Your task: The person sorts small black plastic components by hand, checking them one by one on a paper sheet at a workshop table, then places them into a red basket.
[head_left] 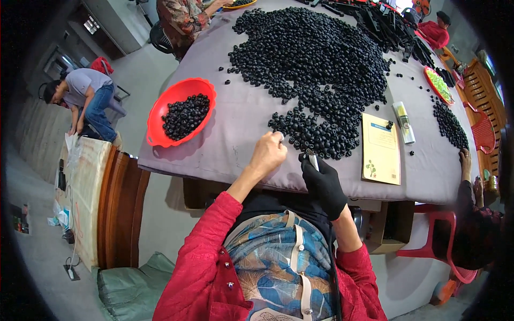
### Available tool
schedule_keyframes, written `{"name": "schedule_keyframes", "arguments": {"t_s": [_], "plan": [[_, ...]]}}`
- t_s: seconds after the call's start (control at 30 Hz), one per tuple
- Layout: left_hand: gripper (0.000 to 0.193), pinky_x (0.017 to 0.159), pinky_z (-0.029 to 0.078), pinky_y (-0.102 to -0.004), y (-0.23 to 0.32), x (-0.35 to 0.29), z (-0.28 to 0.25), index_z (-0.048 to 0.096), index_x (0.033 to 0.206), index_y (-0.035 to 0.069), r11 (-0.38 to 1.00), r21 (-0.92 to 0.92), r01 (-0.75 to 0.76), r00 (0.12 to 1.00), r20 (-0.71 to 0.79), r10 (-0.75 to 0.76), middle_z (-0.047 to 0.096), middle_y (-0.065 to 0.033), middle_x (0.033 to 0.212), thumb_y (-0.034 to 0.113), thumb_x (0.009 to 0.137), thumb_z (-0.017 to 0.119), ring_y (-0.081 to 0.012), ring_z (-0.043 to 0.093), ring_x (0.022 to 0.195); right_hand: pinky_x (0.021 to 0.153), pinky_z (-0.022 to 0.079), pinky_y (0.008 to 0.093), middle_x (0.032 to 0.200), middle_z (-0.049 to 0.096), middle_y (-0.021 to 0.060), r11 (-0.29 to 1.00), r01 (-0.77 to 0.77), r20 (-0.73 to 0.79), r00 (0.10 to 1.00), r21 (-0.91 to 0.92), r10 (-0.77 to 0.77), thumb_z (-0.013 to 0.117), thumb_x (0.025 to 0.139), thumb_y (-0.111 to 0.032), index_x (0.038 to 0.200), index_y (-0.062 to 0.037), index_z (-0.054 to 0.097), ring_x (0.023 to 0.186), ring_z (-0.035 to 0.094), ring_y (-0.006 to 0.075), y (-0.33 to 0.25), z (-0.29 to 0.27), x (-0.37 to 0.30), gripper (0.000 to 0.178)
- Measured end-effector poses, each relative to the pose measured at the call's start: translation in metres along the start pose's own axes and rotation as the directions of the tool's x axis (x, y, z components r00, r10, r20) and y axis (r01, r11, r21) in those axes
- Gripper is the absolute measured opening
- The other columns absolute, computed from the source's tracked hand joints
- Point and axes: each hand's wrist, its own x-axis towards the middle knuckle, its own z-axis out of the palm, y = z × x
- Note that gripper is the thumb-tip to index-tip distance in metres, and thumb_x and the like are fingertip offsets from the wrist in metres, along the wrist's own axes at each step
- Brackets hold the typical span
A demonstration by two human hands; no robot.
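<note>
My left hand (267, 152) is bare and closed at the near edge of a large pile of small round black parts (316, 59). Something whitish shows at its fingertips; whether a part is pinched there, I cannot tell. In a black glove, my right hand (325, 187) is closed around a small pale-handled tool (314, 162), just right of the left hand. The parts have holes, like beads or small knobs. To the left stands a red scalloped bowl (155, 120) partly filled with the same parts.
A grey cloth covers the table (230, 139). On the right lie a yellow booklet (381, 155), a clear packet (404, 123), a smaller group of black parts (448, 125) and a red-rimmed dish (428, 75). Black strips (393, 35) lie at the back. Other people sit around; one bends over a side table (88, 182).
</note>
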Motion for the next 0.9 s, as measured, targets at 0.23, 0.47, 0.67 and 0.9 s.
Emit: {"name": "schedule_keyframes", "arguments": {"t_s": [0.23, 0.47, 0.67, 0.9], "plan": [[0.013, 0.052, 0.048, -0.0254, 0.030, -0.033, -0.025, 0.057, 0.086, -0.002, -0.177, -0.832, 0.526, 0.824, 0.550, -0.134, 0.059, -0.0076, 0.070, 0.002, 0.078, 0.048, -0.0125, 0.056, 0.057, 0.055, 0.037, 0.0198, 0.074, 0.053, -0.0036, 0.996, 0.078, -0.029, 0.996, -0.043, -0.079, 0.057, 0.082, -0.020, 0.098, -0.0024, 0.057, 0.065, 0.043, 0.0036, 0.004, -0.001, 0.003, 0.024], [0.014, 0.067, 0.053, -0.0290, 0.049, -0.054, -0.031, 0.058, 0.095, 0.000, -0.289, -0.813, 0.506, 0.851, 0.526, 0.012, 0.062, -0.0094, 0.080, 0.005, 0.082, 0.055, -0.0162, 0.062, 0.070, 0.066, 0.043, 0.0222, 0.084, 0.057, 0.0021, 0.979, 0.202, 0.058, 0.978, -0.041, -0.199, 0.062, 0.079, -0.020, 0.106, 0.0006, 0.053, 0.075, 0.050, 0.0061, -0.001, 0.002, -0.005, 0.035], [0.015, 0.068, 0.053, -0.0288, 0.055, -0.063, -0.043, 0.059, 0.094, 0.000, -0.206, -0.836, 0.509, 0.853, 0.522, -0.013, 0.063, -0.0114, 0.083, 0.004, 0.080, 0.058, -0.0174, 0.063, 0.072, 0.068, 0.045, 0.0250, 0.095, 0.057, 0.0089, 0.972, 0.206, 0.104, 0.975, -0.110, -0.195, 0.066, 0.074, -0.015, 0.111, -0.0016, 0.052, 0.078, 0.055, 0.0126, 0.002, -0.001, -0.005, 0.042], [0.013, 0.051, 0.048, -0.0227, 0.053, -0.068, -0.042, 0.060, 0.091, 0.001, -0.164, -0.814, 0.557, 0.829, 0.557, 0.054, 0.063, -0.0115, 0.079, 0.001, 0.078, 0.059, -0.0127, 0.058, 0.058, 0.070, 0.048, 0.0290, 0.105, 0.053, 0.0185, 0.824, 0.506, 0.333, 0.846, -0.256, -0.416, 0.069, 0.061, -0.003, 0.111, -0.0137, 0.055, 0.082, 0.059, 0.0264, 0.006, -0.006, -0.006, 0.052]]}}
